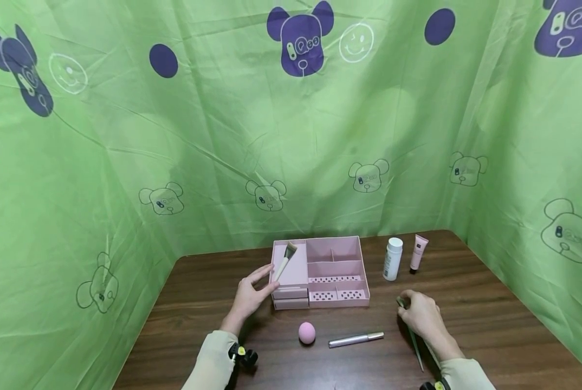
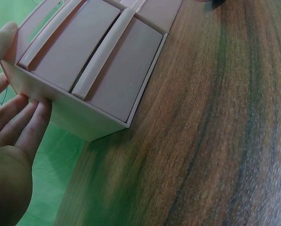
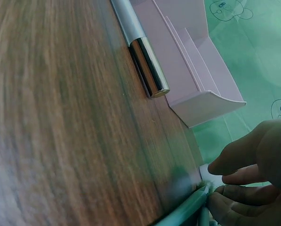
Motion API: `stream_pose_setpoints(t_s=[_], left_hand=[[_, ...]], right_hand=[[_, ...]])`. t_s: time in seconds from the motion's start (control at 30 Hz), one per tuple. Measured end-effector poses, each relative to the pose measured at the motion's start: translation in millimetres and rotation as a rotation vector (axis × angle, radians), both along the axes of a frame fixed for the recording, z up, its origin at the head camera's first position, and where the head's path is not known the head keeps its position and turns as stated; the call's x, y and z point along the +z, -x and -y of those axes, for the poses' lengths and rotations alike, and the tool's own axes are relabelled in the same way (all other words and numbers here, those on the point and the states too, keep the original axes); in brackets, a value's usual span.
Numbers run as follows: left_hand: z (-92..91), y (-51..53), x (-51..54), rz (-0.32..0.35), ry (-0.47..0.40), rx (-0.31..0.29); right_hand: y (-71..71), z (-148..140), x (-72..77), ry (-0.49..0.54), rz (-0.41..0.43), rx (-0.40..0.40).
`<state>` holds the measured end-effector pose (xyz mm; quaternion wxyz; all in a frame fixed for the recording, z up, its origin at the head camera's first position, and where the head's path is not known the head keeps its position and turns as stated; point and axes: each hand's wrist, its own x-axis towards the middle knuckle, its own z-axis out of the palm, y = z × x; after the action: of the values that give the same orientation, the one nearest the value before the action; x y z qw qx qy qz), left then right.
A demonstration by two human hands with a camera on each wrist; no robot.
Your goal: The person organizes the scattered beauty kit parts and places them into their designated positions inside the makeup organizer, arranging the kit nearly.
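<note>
A pink organizer box [image 1: 338,303] stands on the table, with compartments and small drawers. On its flat top left part lies a makeup brush [image 1: 283,266] with a pale handle and dark green bristles. My left hand [image 1: 250,297] rests at the box's left side. Its fingers touch the left wall and its thumb lies at the top edge, by the brush handle's end. My right hand [image 1: 422,315], at the table's right, has curled fingertips pinching the upper end of a slim green makeup brush [image 1: 416,349]. A second green handle [image 3: 204,217] shows beside it in the right wrist view.
A pink egg-shaped sponge [image 1: 307,333] and a silver tube [image 1: 356,339] lie in front of the box. Right of the box stand a white bottle [image 1: 392,260] and a pink squeeze tube [image 1: 418,253]. A green curtain [image 1: 252,130] surrounds the wooden table.
</note>
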<state>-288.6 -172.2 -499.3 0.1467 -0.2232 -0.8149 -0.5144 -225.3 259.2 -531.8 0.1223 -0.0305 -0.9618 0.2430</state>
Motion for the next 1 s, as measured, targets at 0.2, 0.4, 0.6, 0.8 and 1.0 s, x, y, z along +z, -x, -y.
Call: stream_pose_setpoints(t_s=[0.2,0.4,0.6,0.8,1.0], left_hand=[[-0.7,-1.9,-1.2,0.007,-0.002,0.009],[-0.7,-2.6,-0.1,0.0,0.001,0.005],[-1.6,-2.1,1.3,-0.005,0.001,0.006],[-2.2,-2.3,2.0,0.002,-0.001,0.011],[-1.9,-2.6,2.6,0.006,-0.002,0.013]], right_hand=[[-2.8,0.8,-0.4,-0.018,0.015,0.028],[-2.9,2.2,1.3,-0.036,0.041,0.044],[-1.9,4.3,2.5,-0.057,0.035,0.063],[-0.9,5.7,3.1,-0.07,0.032,0.073],[0.5,6.1,3.4,-0.076,0.043,0.084]])
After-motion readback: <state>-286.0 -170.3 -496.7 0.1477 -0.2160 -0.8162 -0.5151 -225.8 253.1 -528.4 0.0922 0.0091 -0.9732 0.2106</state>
